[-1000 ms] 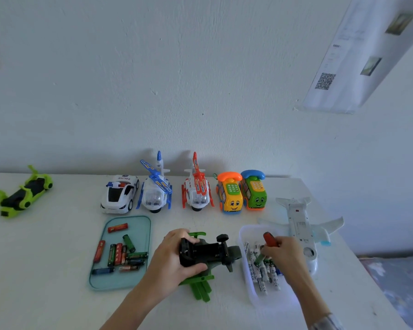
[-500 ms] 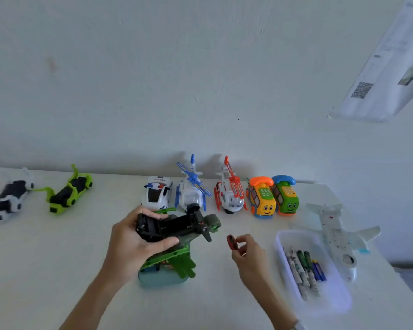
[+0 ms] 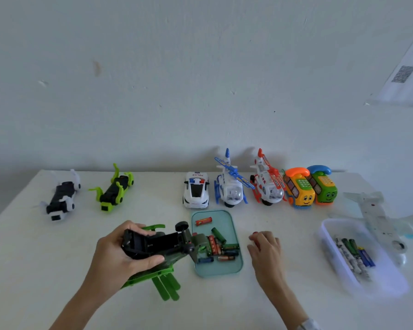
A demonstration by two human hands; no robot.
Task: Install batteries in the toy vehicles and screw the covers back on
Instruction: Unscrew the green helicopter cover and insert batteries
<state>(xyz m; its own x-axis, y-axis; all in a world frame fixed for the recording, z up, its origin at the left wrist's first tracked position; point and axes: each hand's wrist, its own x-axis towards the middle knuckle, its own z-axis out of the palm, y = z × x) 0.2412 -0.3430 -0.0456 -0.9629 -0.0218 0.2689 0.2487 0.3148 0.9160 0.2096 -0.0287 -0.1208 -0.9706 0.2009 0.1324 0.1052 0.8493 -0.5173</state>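
Observation:
My left hand (image 3: 115, 256) grips a dark green and black toy vehicle (image 3: 157, 244), turned belly up just above the table. Its black battery bay faces me, uncovered, and I see no cells inside. Green blades stick out under it toward me. My right hand (image 3: 265, 246) hovers low over the table right of the teal tray (image 3: 215, 273), fingers curled round a red-handled screwdriver (image 3: 255, 234); only the red end shows. Loose batteries (image 3: 221, 244) lie in the tray, beside the toy's nose.
Along the wall stand a police car (image 3: 196, 191), two helicopters (image 3: 230, 186), and two phone cars (image 3: 299, 189). A white plane (image 3: 379, 220) and a clear box (image 3: 332, 236) of batteries are at right. Two belly-up toys (image 3: 115, 189) lie far left.
My right hand lifted the red-handled screwdriver out of the clear box and moved left, to beside the teal tray. My view swung left. The left hand kept hold of the toy.

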